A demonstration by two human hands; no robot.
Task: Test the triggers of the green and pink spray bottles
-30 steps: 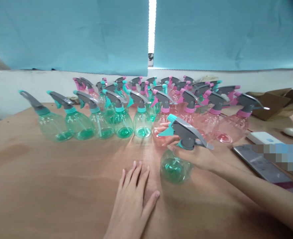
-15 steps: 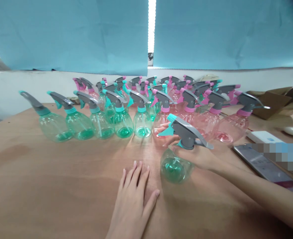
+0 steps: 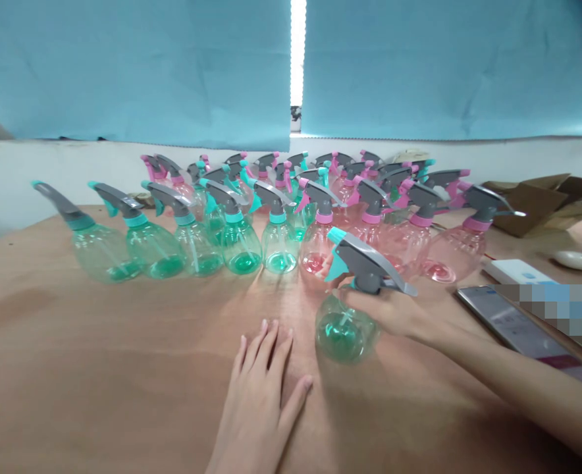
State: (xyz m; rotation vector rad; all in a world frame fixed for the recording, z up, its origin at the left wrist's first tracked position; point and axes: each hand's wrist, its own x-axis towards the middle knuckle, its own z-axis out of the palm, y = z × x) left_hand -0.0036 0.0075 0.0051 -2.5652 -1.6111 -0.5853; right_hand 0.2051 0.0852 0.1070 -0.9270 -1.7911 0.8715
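My right hand [image 3: 394, 309] is wrapped round the neck of a clear green spray bottle [image 3: 343, 329] with a grey trigger head and teal nozzle [image 3: 365, 263]. The bottle stands on the wooden table [image 3: 98, 368], a little in front of the rows of bottles. My left hand [image 3: 261, 395] lies flat on the table just left of that bottle, fingers stretched out, holding nothing.
Several green spray bottles [image 3: 157, 247] and pink spray bottles [image 3: 449, 253] stand in rows across the back of the table. At the right lie a phone [image 3: 508, 322], a white box [image 3: 515, 271], a white mouse [image 3: 580, 260] and an open cardboard box [image 3: 542, 201]. Blue sheets [image 3: 137, 66] hang behind.
The view has shifted slightly. The held bottle and my right hand have edged a little left and towards the rows. My left hand stays flat in the same place.
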